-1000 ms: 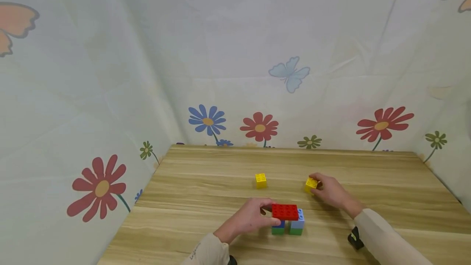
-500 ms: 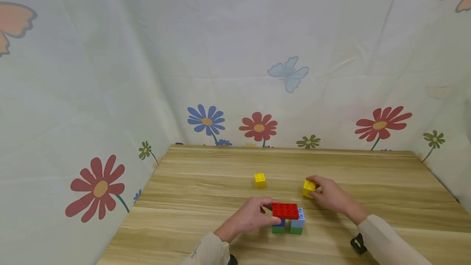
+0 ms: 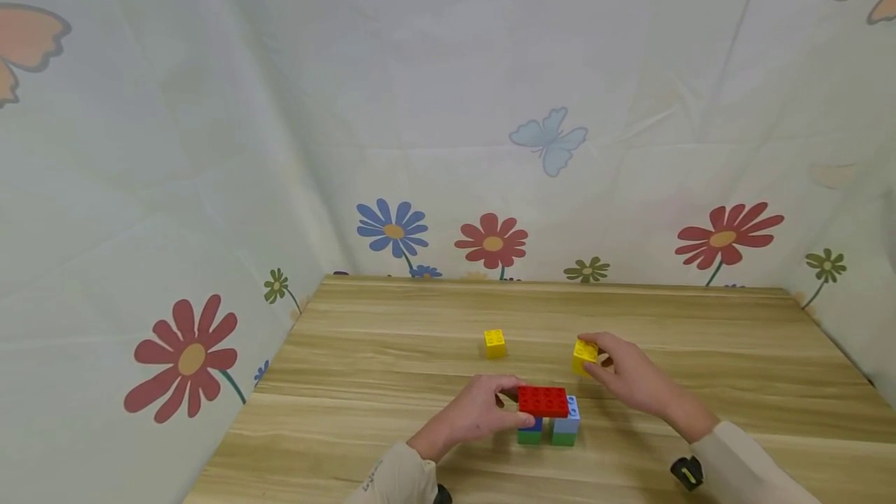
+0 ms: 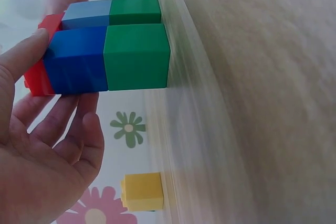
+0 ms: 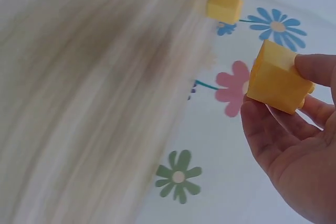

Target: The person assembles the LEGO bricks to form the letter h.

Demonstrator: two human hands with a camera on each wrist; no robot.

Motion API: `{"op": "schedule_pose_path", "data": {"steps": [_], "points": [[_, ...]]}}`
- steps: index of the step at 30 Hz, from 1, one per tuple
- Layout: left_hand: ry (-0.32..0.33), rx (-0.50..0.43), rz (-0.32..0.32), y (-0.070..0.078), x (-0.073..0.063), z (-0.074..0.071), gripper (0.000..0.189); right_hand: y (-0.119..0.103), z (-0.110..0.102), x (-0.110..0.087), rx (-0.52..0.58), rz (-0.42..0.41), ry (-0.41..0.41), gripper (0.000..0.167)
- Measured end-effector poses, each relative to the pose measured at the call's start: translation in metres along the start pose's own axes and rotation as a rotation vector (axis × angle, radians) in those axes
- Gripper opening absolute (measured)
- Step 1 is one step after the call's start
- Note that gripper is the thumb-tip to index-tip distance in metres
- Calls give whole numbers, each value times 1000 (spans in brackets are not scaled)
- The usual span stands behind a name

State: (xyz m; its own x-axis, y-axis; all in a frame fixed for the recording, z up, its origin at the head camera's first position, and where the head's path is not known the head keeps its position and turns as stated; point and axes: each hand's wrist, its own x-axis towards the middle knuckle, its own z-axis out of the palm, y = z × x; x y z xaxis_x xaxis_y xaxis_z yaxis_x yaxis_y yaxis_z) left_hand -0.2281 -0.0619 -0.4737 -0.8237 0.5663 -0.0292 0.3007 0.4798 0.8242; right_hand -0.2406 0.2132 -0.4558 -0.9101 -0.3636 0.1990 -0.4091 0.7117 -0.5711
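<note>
My left hand pinches the left end of a red toy brick, thumb in front and fingers behind. That red brick lies across two stacks. The left stack has a dark blue brick over a green brick; the right one has a light blue brick over a green brick. Behind and to the right, my right hand holds a yellow brick between thumb and fingers, studs up in the head view. A second yellow brick stands on the table further back, left of it.
The wood-grain table ends at a pale cloth backdrop printed with flowers and butterflies. A black strap piece shows under the right sleeve.
My right hand has moved slightly left and toward me with the yellow brick in it. The left hand and the stacked bricks have stayed in place.
</note>
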Motion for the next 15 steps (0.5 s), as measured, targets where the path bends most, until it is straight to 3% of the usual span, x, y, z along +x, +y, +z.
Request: {"op": "schedule_pose_path", "data": {"steps": [15], "points": [[-5, -41, -4, 1, -2, -1, 33, -40, -13, -10, -2, -186, 48, 42]]}}
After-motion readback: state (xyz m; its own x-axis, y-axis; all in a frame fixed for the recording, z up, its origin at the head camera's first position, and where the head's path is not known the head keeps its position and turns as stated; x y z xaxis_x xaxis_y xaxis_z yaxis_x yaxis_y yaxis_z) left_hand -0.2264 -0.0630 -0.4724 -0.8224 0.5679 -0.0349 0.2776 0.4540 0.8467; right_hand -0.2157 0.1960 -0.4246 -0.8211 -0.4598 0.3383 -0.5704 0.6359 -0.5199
